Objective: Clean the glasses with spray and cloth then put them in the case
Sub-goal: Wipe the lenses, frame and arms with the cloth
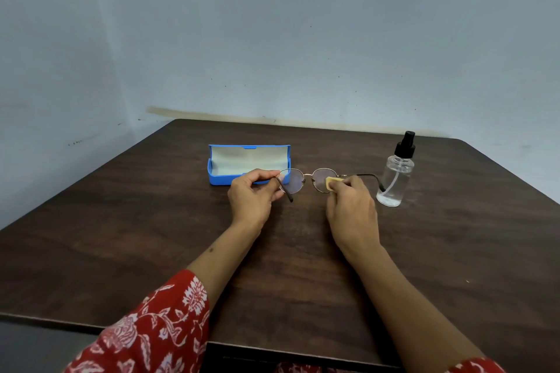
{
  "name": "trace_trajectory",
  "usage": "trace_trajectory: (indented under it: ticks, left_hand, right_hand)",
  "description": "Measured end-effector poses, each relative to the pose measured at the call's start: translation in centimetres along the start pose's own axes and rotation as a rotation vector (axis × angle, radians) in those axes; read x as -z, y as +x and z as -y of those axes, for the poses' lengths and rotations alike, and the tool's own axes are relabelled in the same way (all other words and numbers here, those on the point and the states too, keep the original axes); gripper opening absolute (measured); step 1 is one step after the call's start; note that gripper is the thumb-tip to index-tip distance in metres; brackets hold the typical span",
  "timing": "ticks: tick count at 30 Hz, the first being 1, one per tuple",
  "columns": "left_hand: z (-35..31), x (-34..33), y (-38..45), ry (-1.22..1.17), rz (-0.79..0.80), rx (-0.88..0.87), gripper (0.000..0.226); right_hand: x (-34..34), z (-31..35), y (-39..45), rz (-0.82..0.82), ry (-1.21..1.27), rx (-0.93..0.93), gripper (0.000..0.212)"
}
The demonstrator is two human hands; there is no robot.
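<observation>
Thin round-lensed gold wire glasses [306,180] hang just above the middle of the dark wood-grain counter [121,236], lenses facing the person, one temple folded in at the left and the other stretched out toward three o'clock. They look light and springy, with a frame that would likely bend under any squeeze and lenses that smear easily, so the rim edge or hinge seems the safest hold. The left hand [253,192] does just that, its fingers pinching the outer rim of the left lens near the hinge. The right hand [351,203] has its fingers curled on a small folded yellow cloth [331,183], pressing it against the right lens.

At eleven o'clock from the glasses, just behind the left hand, the blue hard-shell case [248,160] lies open with its pale lining showing, ready to receive them. At three o'clock stands the clear plastic spray bottle with a black pump top [395,175], upright; the outstretched temple tip reaches right to it, so a swing of the frame could knock the bottle. A red floral sleeve [151,327] covers the left forearm.
</observation>
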State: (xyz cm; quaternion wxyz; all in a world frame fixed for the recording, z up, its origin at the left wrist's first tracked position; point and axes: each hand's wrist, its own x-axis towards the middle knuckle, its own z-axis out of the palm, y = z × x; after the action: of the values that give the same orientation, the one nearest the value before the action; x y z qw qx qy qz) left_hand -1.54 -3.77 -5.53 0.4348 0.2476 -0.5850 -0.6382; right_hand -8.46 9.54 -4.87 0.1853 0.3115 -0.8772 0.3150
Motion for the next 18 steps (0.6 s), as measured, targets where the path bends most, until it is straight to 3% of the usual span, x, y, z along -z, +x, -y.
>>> trace_trajectory:
  ticks: [10, 15, 18]
  left_hand:
    - [0.13, -0.04, 0.27, -0.005, 0.018, 0.047, 0.015]
    - [0.01, 0.14, 0.27, -0.039, -0.001, 0.065, 0.012]
    - [-0.09, 0.14, 0.11, -0.035, -0.003, 0.077, 0.012]
  right_hand:
    - [-0.09, 0.05, -0.03, 0.016, -0.029, -0.020, 0.024]
    - [-0.12, 0.24, -0.17, 0.098, -0.041, 0.094, 0.027]
    - [0.02, -0.04, -0.20, 0.064, -0.048, 0.013, 0.027]
